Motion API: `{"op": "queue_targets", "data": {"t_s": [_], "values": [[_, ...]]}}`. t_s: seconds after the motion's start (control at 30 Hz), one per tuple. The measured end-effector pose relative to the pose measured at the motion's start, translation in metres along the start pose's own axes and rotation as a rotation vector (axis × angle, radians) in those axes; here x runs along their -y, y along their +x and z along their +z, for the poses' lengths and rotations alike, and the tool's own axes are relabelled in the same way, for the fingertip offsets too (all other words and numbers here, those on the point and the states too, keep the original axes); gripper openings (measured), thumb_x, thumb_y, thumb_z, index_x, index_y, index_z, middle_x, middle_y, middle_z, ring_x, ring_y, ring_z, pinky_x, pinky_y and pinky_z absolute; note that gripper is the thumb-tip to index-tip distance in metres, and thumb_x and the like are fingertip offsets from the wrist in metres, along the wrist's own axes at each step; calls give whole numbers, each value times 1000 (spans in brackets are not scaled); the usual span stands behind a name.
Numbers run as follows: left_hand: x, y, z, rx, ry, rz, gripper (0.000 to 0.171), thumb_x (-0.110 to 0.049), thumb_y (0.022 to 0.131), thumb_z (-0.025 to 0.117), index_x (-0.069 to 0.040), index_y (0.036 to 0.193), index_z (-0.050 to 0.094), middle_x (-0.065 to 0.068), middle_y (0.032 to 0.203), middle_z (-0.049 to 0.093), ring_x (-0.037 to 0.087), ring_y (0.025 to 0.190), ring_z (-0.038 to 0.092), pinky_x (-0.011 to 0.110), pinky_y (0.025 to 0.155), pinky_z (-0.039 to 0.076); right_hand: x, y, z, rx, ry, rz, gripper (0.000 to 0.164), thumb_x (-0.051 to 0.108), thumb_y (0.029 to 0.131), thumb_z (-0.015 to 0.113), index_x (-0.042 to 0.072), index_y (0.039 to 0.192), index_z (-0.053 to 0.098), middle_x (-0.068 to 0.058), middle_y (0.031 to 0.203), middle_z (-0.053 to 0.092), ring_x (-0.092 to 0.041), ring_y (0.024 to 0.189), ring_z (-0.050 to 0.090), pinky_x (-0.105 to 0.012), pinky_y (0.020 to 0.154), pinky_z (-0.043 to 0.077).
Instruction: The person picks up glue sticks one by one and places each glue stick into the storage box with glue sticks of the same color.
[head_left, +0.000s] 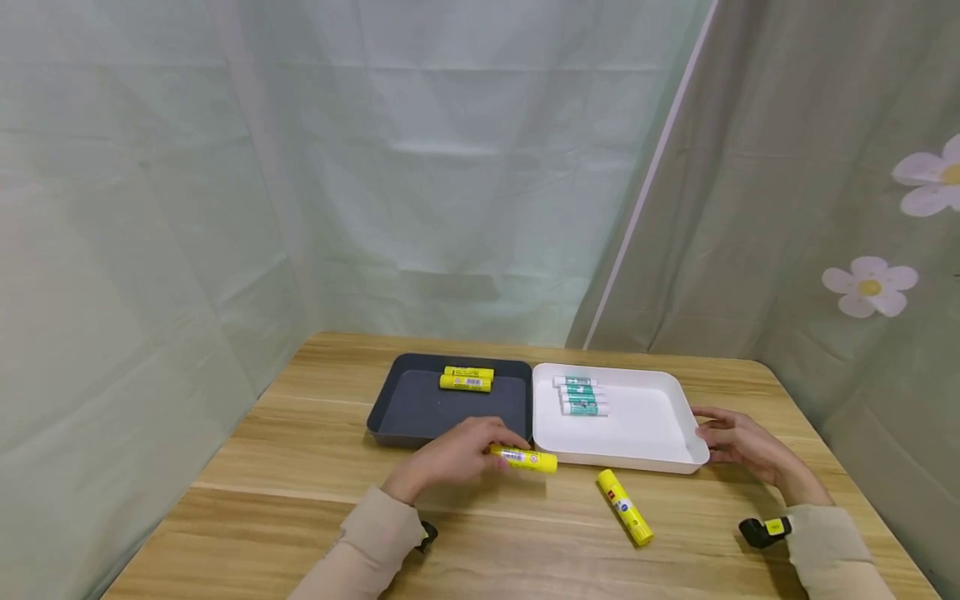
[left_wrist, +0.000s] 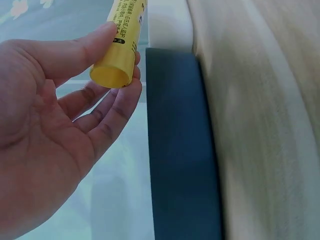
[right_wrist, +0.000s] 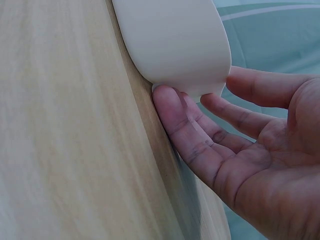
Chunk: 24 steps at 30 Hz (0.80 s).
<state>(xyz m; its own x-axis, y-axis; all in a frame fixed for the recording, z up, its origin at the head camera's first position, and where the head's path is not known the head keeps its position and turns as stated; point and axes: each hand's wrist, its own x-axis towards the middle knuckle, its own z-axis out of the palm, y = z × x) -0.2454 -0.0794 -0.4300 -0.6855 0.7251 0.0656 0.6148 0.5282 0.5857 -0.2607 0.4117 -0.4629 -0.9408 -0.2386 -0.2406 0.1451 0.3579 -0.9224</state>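
Note:
My left hand [head_left: 468, 447] pinches a yellow glue stick [head_left: 525, 458] between thumb and fingers, above the front right corner of the dark grey tray [head_left: 420, 417]. In the left wrist view, the end of that stick faces the camera, beside the tray's outer wall. With relaxed fingers, my right hand [head_left: 742, 439] touches the right side of the white tray [head_left: 645, 425]; the right wrist view shows the fingertips against its outer wall. Another yellow glue stick [head_left: 625, 508] lies slanted on the table in front of the white tray.
Two yellow glue sticks [head_left: 466, 383] lie side by side toward the back of the dark tray. Several white-and-green glue sticks [head_left: 585, 397] lie in the white tray's left part. The trays stand side by side on a wooden table [head_left: 300, 467], with curtains [head_left: 480, 208] behind.

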Motion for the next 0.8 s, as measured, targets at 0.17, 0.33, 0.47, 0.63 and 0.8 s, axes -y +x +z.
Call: {"op": "queue_targets", "data": {"t_s": [0.17,0.33,0.47,0.63,0.8], "values": [[1,-1,-4,-8,0,14,33,-15,98,73,-21,131,74,-9,105,65,7,87,54,25,78,47,0,-1,1,0,-1,-6,72,16,105,58,-15,157,19,-13,126,61,-21,100,65,-36,84,59],[5,-5,-11,-23,-13,4,32,-14,99,72,-21,130,74,-10,108,65,8,90,55,27,81,47,0,-1,1,0,3,-9,71,15,105,59,-14,158,20,-12,121,64,-20,99,66,-36,84,59],[10,-7,-18,-31,-22,-4,33,-12,100,71,-20,132,73,-9,110,66,8,92,56,28,83,49,0,-1,2,-6,-4,-3,70,15,105,58,-14,157,21,-12,122,63,-22,99,66,-36,84,59],[16,-8,-29,-54,-31,-15,33,-12,100,71,-19,132,73,-6,116,68,10,97,59,32,86,50,0,-1,2,-14,-6,2,70,15,105,58,-13,158,20,-14,126,62,-22,101,66,-35,85,59],[23,-12,-41,-85,-47,-15,33,-11,99,71,-16,131,73,-1,123,69,13,102,60,35,87,50,0,0,2,-14,-6,0,71,15,105,59,-13,158,20,-16,130,61,-21,101,66,-35,86,59]]}}
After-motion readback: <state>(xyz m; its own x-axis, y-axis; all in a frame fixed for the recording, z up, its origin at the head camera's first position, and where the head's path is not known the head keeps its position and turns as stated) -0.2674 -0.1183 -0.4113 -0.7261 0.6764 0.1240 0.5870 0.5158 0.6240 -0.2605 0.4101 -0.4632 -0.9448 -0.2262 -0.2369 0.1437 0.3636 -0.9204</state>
